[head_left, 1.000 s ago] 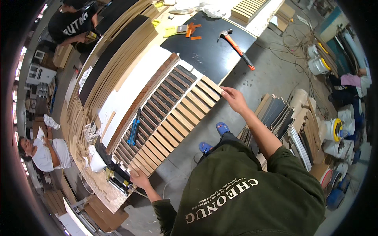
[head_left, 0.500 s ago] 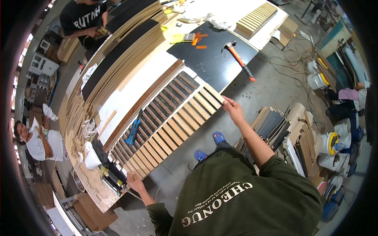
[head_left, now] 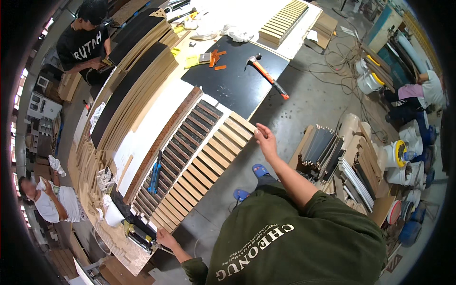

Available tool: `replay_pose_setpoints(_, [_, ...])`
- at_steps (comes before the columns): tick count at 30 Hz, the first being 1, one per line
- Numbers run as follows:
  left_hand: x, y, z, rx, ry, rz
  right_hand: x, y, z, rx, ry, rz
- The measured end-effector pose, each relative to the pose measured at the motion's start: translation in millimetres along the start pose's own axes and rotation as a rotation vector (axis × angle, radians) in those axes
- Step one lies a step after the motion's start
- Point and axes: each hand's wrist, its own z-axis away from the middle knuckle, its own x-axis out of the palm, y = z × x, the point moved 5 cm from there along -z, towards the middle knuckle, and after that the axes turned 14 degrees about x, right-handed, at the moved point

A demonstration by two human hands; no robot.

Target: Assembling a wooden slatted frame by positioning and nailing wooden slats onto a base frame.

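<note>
Slatted panel (head_left: pixel 203 175), 2 hands (head_left: pixel 267 142) at opposite ends

Light slatted panel (head_left: pixel 207 165), left hand (head_left: pixel 166 238) at one end, right hand (head_left: pixel 267 141) at the other; blue tool (head_left: pixel 154 178) on dark slatted panel (head_left: pixel 194 127); orange-black hammer (head_left: pixel 269 79) on black board (head_left: pixel 221 88).

Pale slatted panel (head_left: pixel 195 175) and right hand (head_left: pixel 267 142) now lower, farther left in view than before

Remotely, I count one bare left hand (head_left: pixel 166 238), one bare right hand (head_left: pixel 266 141), one pale wooden-slatted panel (head_left: pixel 205 170) between them, one orange-and-black-handled claw hammer (head_left: pixel 269 78), one blue-and-black hand tool (head_left: pixel 155 178), two blue open-toed slippers (head_left: pixel 259 171) and three other people (head_left: pixel 85 47).
</note>
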Motion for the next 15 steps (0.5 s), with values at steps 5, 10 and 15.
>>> replay_pose_setpoints(5, [3.9,-21.3,3.9,0.014,0.094,0.008,34.4,-75.8,1.0,-0.458,0.162,0.908])
replay_pose_setpoints(10, [4.1,-2.2,0.7,-0.011,-0.012,-0.01,62.9,-93.1,-2.5,-0.329,0.144,1.317])
replay_pose_setpoints(15, [1.5,1.0,2.3,0.115,0.113,-0.026,61.8,-91.0,-4.7,-0.303,0.176,1.269])
